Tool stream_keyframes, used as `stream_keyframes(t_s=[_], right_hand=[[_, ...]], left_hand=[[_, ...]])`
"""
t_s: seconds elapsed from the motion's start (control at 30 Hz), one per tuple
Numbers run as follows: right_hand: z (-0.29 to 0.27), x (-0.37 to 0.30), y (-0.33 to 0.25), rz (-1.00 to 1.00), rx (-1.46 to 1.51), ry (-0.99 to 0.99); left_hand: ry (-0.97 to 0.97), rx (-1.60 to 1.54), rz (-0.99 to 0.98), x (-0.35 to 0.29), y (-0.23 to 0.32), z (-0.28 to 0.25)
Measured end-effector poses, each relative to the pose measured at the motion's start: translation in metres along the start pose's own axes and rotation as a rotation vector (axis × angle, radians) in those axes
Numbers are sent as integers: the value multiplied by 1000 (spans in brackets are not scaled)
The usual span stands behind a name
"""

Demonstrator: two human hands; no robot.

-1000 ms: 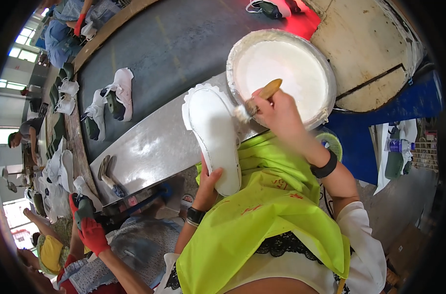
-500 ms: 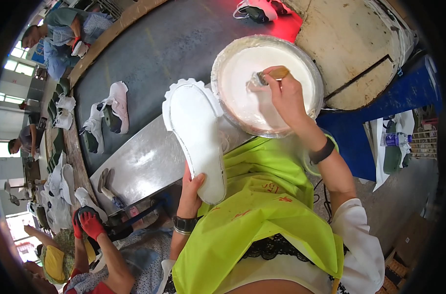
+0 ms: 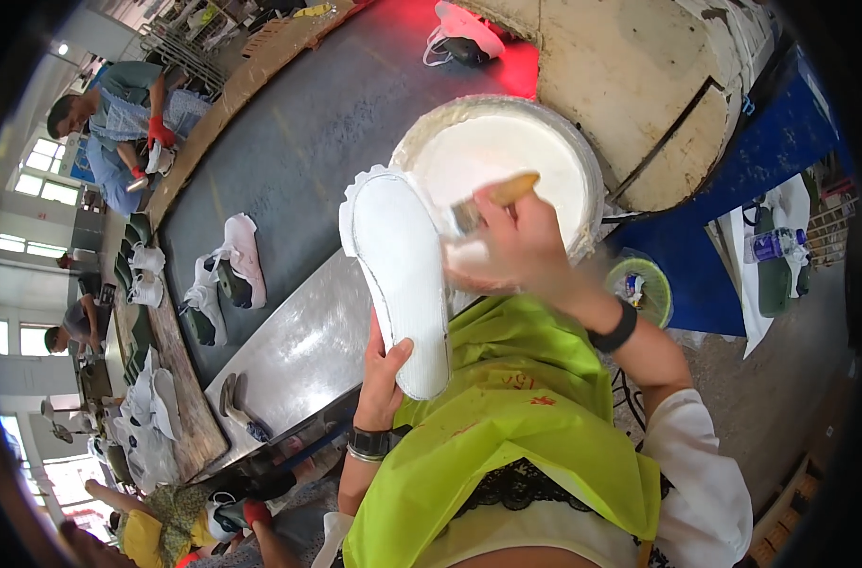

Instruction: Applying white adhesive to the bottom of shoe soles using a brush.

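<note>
My left hand is closed round the heel end of a white shoe sole, its inner face turned up and its toe end pointing away from me. My right hand, partly smeared by motion, grips a brush with a yellowish wooden handle. The brush's bristles point left, close to the sole's right edge; whether they touch it I cannot tell. Behind the brush stands a round tub of white liquid, its rim crusted white.
A dark conveyor belt with a metal edge plate runs along the left. White shoes stand on it; another shoe lies under red light. Co-workers handle shoes at the left. A small green bin stands at right.
My right hand has lifted the brush out of the white liquid and brought it left, toward the sole. The view has shifted, and the nearby co-worker's red-gloved hands have moved lower in it.
</note>
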State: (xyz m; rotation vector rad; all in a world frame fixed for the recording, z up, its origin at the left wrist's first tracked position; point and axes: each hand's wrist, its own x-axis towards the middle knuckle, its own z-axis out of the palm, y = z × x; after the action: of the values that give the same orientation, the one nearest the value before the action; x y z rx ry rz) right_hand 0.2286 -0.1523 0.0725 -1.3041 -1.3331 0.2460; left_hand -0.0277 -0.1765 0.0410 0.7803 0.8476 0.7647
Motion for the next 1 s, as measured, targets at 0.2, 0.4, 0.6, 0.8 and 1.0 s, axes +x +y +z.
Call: stream_keyframes(t_s=[0.2,0.4,0.6,0.8,1.0], right_hand=[[-5,13,3,273,313,190],[6,12,-1,300,263,75],[-7,25,-18,207,234,-35],[17,29,-13,181,166,-96],[25,6,-55,301,281,-250]], left_hand=[[-24,25,-13,12,8,3],[27,146,30,15,16,16],[34,83,12,13,21,9],[54,157,69,7,26,14],[138,366,74,3,15,-7]])
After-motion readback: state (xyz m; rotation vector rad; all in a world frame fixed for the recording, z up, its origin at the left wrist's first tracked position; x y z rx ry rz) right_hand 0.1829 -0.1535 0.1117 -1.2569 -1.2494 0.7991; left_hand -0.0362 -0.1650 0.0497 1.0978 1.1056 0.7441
